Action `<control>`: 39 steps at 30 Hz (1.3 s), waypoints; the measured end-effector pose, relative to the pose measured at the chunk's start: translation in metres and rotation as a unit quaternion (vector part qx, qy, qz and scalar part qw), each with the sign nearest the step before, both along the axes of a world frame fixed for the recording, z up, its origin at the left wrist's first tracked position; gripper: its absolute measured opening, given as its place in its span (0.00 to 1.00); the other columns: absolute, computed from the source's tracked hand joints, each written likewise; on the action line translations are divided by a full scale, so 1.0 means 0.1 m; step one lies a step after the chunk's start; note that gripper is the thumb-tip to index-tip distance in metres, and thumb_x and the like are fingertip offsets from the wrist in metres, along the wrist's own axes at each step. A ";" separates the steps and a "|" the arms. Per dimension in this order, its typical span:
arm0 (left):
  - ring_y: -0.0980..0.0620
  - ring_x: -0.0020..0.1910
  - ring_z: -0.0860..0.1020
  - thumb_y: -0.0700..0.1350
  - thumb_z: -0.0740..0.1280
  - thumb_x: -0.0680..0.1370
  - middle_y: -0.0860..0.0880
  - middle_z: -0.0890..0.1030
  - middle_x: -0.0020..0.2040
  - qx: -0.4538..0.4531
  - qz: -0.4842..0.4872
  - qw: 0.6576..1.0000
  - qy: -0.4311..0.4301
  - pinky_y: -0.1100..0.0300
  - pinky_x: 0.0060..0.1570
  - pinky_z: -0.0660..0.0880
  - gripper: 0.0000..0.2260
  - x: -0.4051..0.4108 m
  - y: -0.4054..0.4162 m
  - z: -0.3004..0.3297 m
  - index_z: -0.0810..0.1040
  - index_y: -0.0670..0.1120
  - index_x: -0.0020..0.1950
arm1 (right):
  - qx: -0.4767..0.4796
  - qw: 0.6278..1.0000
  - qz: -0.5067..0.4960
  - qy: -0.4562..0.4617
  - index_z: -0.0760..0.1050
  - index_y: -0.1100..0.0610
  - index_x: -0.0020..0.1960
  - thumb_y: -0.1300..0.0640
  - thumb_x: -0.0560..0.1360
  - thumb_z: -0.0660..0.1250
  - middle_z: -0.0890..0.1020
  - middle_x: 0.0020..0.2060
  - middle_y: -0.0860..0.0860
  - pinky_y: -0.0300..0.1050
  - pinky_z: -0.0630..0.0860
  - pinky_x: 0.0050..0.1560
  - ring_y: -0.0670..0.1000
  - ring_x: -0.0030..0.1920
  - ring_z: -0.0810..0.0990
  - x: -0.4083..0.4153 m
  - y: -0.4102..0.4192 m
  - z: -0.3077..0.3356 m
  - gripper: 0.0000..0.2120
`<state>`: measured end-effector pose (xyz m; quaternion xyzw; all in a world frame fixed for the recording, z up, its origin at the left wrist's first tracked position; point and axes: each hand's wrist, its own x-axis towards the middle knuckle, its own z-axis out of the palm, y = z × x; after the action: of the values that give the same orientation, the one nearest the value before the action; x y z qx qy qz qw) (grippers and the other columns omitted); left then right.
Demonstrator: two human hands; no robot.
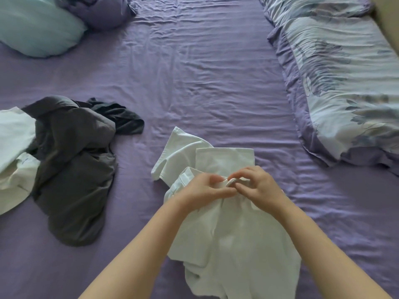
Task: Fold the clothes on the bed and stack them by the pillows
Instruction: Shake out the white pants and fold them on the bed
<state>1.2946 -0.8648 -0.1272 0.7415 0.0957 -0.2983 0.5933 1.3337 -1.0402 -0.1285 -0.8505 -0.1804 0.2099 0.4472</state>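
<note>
A white shirt [228, 238] lies crumpled on the purple bed sheet [194, 83] in front of me, one sleeve spread to the upper left. My left hand [205, 187] and my right hand [257, 184] meet at its collar, and the fingers of both pinch the fabric there. A heap of unfolded clothes lies to the left: a dark grey garment [73, 180], a black piece [121, 117] behind it, and a white garment [15, 152] at the frame's left edge. Two pillows sit at the far left: a pale blue pillow [34, 26] and a purple pillow [97, 9].
A bunched floral duvet [336, 78] in pale blue and purple runs along the right side of the bed. A beige surface [388, 18] shows at the top right corner. Bare wrinkled sheet stretches between the pillows and the duvet.
</note>
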 end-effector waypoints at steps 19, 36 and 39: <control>0.63 0.28 0.71 0.47 0.73 0.74 0.60 0.73 0.29 -0.059 0.046 0.997 -0.020 0.71 0.28 0.65 0.06 -0.29 0.02 0.12 0.78 0.51 0.39 | 0.097 0.989 0.019 0.106 0.81 0.53 0.46 0.57 0.73 0.71 0.85 0.41 0.47 0.33 0.74 0.45 0.42 0.44 0.82 -0.12 -0.07 0.11 0.03; 0.46 0.71 0.62 0.48 0.68 0.76 0.46 0.67 0.72 0.346 0.058 0.935 -0.049 0.56 0.68 0.57 0.29 -0.33 0.50 -0.53 0.62 0.46 0.75 | -0.274 0.961 -0.009 -0.026 0.55 0.56 0.75 0.51 0.77 0.65 0.61 0.74 0.55 0.45 0.51 0.72 0.55 0.74 0.56 -0.17 -0.57 -0.83 0.32; 0.43 0.70 0.66 0.48 0.66 0.78 0.40 0.68 0.71 0.306 0.146 0.940 0.024 0.53 0.69 0.61 0.27 -0.30 0.60 -0.79 0.62 0.41 0.74 | -0.230 0.962 -0.139 0.037 0.58 0.61 0.74 0.54 0.78 0.63 0.65 0.71 0.59 0.47 0.55 0.69 0.58 0.71 0.62 -0.21 -0.66 -1.10 0.28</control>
<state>1.2644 -0.8051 -0.2065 0.8578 0.3039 -0.1818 0.3726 1.3132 -1.1064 -0.2387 -0.9389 0.0091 0.2127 0.2704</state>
